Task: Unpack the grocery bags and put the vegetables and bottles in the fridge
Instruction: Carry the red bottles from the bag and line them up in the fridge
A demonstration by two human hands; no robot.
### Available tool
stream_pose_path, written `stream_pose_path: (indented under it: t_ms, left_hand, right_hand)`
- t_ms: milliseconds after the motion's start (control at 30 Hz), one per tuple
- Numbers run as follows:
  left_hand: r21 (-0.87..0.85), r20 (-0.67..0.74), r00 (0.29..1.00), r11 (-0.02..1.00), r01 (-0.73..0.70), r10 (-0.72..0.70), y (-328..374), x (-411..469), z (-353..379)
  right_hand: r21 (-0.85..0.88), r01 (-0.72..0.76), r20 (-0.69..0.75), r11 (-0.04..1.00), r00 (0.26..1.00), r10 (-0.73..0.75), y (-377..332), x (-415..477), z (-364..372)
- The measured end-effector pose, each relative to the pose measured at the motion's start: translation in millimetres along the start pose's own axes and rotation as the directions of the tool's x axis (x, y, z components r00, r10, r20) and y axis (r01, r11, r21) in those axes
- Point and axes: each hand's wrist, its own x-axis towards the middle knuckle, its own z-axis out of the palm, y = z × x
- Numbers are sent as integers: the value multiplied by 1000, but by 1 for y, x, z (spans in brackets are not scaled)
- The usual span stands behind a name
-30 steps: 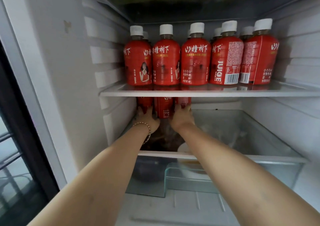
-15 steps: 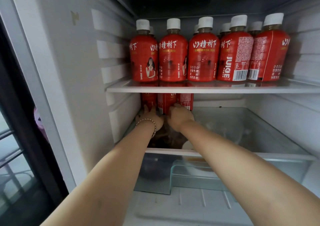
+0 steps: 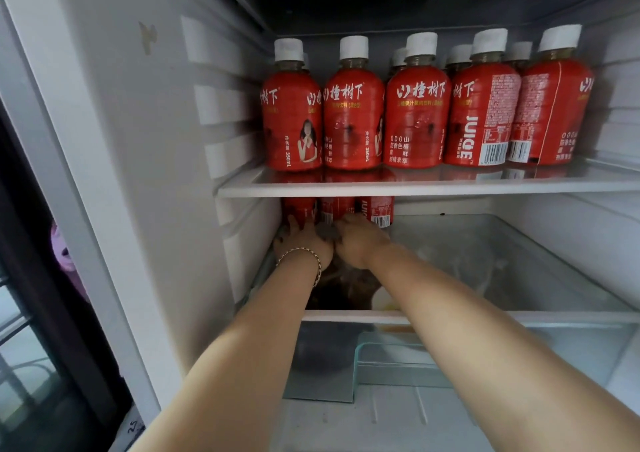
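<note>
Inside the open fridge (image 3: 138, 174), at its left wall, both bare arms reach deep onto the lower glass shelf (image 3: 519, 316). Furthest left, the left hand (image 3: 303, 240), with a thin bracelet (image 3: 311, 261) on its wrist, presses against the leftmost of three red juice bottles (image 3: 337, 209) standing at the back left corner of that shelf; its fingers spread around the bottle's base, though how firmly it grips I cannot tell. Touching it on the right, the right hand (image 3: 358, 238) curls over the foot of the bottles beside it, its fingers hidden behind the knuckles, so its grasp is also unclear. Only the lower halves of these three bottles show beneath the upper shelf (image 3: 450, 187). Above, on that upper shelf, a front row of five red bottles with white caps (image 3: 415, 116) stands upright side by side, running from the left wall toward the right, with more caps visible behind them. Below the arms sits a clear crisper drawer (image 3: 398, 365).
</note>
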Motion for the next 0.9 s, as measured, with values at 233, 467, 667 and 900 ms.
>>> stream_pose_path:
  t_ms: [233,467,667,900]
  left_hand:
    - [36,-57,998,999,-11,13,2,-5,-1]
    - [344,-147,971,930,-129,189,17,-49,-18]
    - [365,-185,957,920,-144,223,24,-135,-48]
    - [407,-87,991,904,131,-104,-21,-257,-57]
  right_hand:
    - [-49,-77,-28,996,997,76,-4,-10,5]
    - [-179,49,-42,983,998,-57,-6,-71,-19]
    - [-227,224,6,948,973,-229,-2,-121,-51]
    - [-130,608,49,784,793,-607,-63,-197,-49]
